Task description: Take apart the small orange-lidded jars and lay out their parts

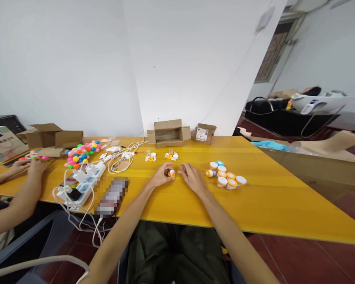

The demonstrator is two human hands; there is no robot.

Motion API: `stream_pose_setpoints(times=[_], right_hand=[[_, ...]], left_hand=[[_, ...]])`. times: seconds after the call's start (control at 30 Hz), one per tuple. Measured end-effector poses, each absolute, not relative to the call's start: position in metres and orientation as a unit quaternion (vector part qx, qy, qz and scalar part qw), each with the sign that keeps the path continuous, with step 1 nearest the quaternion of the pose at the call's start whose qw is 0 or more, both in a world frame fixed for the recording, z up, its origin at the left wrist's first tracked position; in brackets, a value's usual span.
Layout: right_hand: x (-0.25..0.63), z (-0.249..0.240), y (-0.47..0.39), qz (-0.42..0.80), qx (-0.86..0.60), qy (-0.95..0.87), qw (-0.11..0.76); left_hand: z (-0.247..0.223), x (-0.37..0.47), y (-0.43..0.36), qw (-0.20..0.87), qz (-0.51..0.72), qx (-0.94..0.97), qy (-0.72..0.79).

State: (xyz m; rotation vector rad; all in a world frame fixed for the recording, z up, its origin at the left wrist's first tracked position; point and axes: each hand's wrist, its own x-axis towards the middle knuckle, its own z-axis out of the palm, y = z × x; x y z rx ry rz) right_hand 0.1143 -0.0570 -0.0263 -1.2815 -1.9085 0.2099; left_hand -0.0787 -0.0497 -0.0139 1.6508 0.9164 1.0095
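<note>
Small orange-and-white piece (pixel 171 173) is sitting in the left hand (pixel 160 176), just above the counter (pixel 272 193), in front of the person; left fingers are clamping on it. Right hand (pixel 192 177) is hovering just beside it, fingers curling and facing the piece; whether they're gripping anything isn't clear, too small and blurred.

Progress, judging from layout: work is looking partway through. To the right, a cluster of lidded jars (pixel 222 181) is standing close together, lids showing white, orange and teal, one jar lying on its side; these are probably counting as done. The held piece is apparently being worked on, not yet joining that cluster. Beyond the hands, a left pile of loose parts (pixel 150 159) and a right pile of loose parts (pixel 175 157) are lying near each other, white and orange bits, likely remaining to be handled. Exact counts aren't readable.

Further out, an empty-looking cardboard box (pixel 168 136) and a smaller box (pixel 205 134) are standing against the wall. Left side: phone (pixel 112 197), power strip (pixel 85 187), and colourful balls (pixel 79 154), with a co-worker's hand (pixel 37 166) working beyond them.
</note>
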Motion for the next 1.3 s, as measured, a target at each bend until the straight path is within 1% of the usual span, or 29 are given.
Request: stream_pose_setpoints(times=[0.17, 0.3, 0.4, 0.5, 0.6, 0.87, 1.3], right_hand=[[0.116, -0.03, -0.055, 0.078, -0.502, -0.761, 0.405], [0.117, -0.03, -0.054, 0.06, -0.524, -0.747, 0.404], [0.117, -0.024, -0.059, 0.03, -0.529, -0.737, 0.419], [0.111, -0.015, -0.068, 0.018, -0.5, -0.745, 0.441], [0.1, -0.01, -0.078, 0.036, -0.457, -0.767, 0.449], [0.082, -0.015, -0.08, 0.108, -0.418, -0.807, 0.404], [0.09, -0.011, -0.079, 0.181, -0.427, -0.769, 0.44]], left_hand=[[-0.013, -0.079, -0.051, 0.463, 0.411, 0.69, 0.376], [-0.01, -0.079, -0.052, 0.456, 0.407, 0.697, 0.375], [-0.009, -0.08, -0.053, 0.458, 0.403, 0.701, 0.369], [-0.009, -0.079, -0.052, 0.457, 0.404, 0.702, 0.368], [-0.01, -0.078, -0.052, 0.459, 0.408, 0.7, 0.365], [-0.011, -0.077, -0.051, 0.475, 0.414, 0.698, 0.341], [-0.002, -0.075, -0.057, 0.495, 0.417, 0.675, 0.353]])
